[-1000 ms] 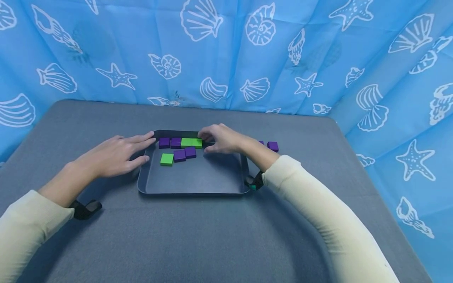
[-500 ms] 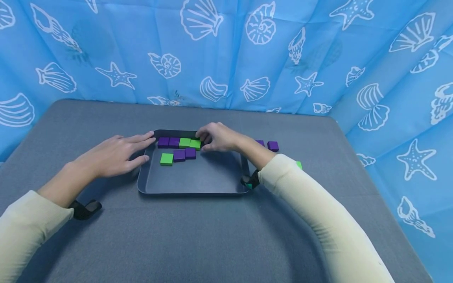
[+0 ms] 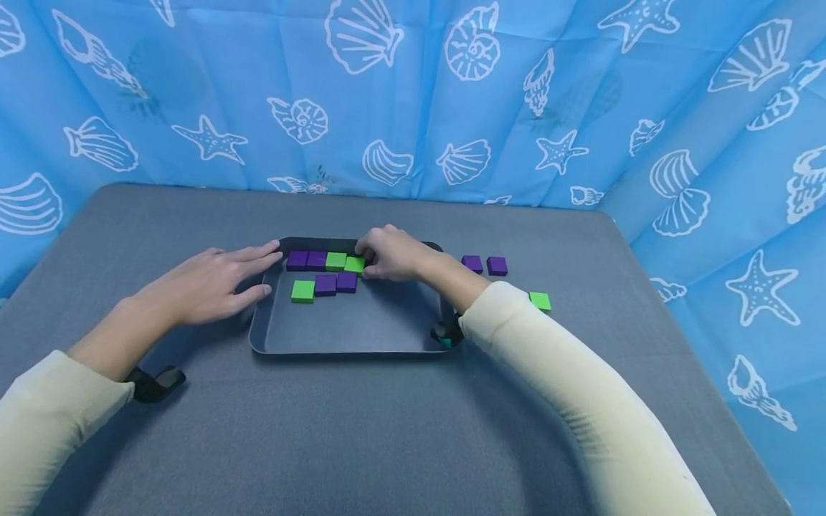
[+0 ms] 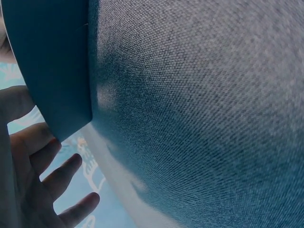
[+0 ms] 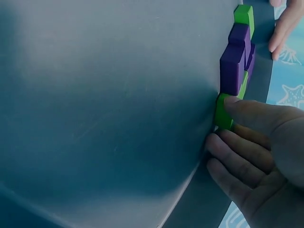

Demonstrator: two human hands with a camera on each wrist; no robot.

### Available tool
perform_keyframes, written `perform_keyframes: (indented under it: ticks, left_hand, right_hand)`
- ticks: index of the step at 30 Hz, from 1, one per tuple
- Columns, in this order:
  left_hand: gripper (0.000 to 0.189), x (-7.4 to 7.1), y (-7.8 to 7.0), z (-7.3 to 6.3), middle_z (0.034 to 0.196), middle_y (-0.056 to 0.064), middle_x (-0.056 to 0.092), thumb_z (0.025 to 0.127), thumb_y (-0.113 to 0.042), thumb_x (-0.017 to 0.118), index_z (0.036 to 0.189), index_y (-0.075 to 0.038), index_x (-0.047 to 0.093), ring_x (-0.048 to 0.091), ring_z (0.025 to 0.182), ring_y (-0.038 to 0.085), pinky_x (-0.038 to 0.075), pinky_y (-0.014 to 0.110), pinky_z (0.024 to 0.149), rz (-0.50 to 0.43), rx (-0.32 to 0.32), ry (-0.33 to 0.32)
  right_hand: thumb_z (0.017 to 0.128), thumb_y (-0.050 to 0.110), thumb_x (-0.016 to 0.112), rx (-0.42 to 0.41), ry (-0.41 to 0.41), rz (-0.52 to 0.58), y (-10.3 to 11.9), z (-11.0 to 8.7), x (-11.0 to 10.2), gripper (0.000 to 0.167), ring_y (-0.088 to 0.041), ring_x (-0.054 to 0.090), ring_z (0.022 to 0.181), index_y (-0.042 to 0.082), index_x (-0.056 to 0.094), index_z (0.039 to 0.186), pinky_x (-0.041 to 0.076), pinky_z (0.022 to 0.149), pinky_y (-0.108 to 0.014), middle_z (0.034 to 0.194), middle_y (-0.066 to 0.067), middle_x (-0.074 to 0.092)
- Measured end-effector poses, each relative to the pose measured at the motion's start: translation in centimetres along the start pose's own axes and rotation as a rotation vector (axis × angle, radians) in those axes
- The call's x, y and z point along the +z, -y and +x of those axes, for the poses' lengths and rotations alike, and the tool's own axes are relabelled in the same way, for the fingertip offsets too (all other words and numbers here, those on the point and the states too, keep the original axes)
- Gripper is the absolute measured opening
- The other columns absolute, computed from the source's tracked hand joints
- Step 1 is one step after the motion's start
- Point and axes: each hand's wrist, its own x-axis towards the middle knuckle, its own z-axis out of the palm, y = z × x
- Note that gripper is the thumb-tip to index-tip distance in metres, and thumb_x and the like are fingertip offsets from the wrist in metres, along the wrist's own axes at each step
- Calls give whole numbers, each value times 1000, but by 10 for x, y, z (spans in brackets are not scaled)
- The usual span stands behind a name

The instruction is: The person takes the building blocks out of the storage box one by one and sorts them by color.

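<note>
A dark grey baking tray (image 3: 361, 326) holds green and purple square blocks. Along its back wall runs a row: two purple blocks (image 3: 297, 260), a green block (image 3: 335, 261), then another green block (image 3: 354, 266) at the right end. My right hand (image 3: 395, 254) pinches that end block, thumb on its front face in the right wrist view. In front of the row sit a green block (image 3: 302, 291) and two purple blocks (image 3: 325, 284). My left hand (image 3: 216, 283) lies with straight fingers at the tray's left rim, fingertips touching the back-left corner.
On the grey table (image 3: 387, 430), right of the tray, lie two purple blocks (image 3: 497, 266) and one green block (image 3: 540, 301), partly behind the right sleeve. A blue curtain (image 3: 413, 93) with white shells hangs behind and to the right.
My right hand has moved slightly left, and the back row has shifted a little left with it. The loose green block has come out from behind the right sleeve. My left hand stays put.
</note>
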Motion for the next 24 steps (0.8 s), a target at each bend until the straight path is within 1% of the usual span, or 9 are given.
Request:
perform_keyframes:
  ticks: [5, 10, 16, 24]
  left_hand:
    - [62, 0, 0, 0, 159, 20, 32, 103, -38, 50, 153, -4, 36, 52, 128, 44, 36, 68, 102, 0, -2, 3]
    - [62, 0, 0, 0, 159, 20, 31, 103, -38, 50, 153, -3, 37, 52, 129, 44, 36, 69, 103, -2, 0, 4]
    - [62, 0, -1, 0, 159, 20, 32, 103, -38, 50, 153, -3, 37, 52, 128, 43, 36, 69, 102, -5, 0, 1]
    - [62, 1, -1, 0, 159, 20, 32, 103, -37, 50, 153, -3, 37, 51, 129, 43, 36, 69, 102, -4, -3, 2]
  right_hand:
    - [91, 17, 75, 34, 3, -18, 2, 4, 1, 46, -23, 64, 115, 0, 62, 132, 49, 101, -36, 123, -13, 68]
    - [90, 15, 75, 46, 4, -1, 0, 3, -1, 46, -21, 64, 116, 1, 61, 132, 50, 100, -33, 124, -12, 68]
    - [91, 10, 74, 16, -12, 37, -9, -9, -8, 43, -21, 65, 114, 0, 62, 130, 51, 97, -31, 123, -12, 68]
    - [90, 6, 72, -57, -28, 68, -20, -32, -18, 42, -22, 66, 114, -1, 62, 131, 52, 98, -33, 125, -13, 68]
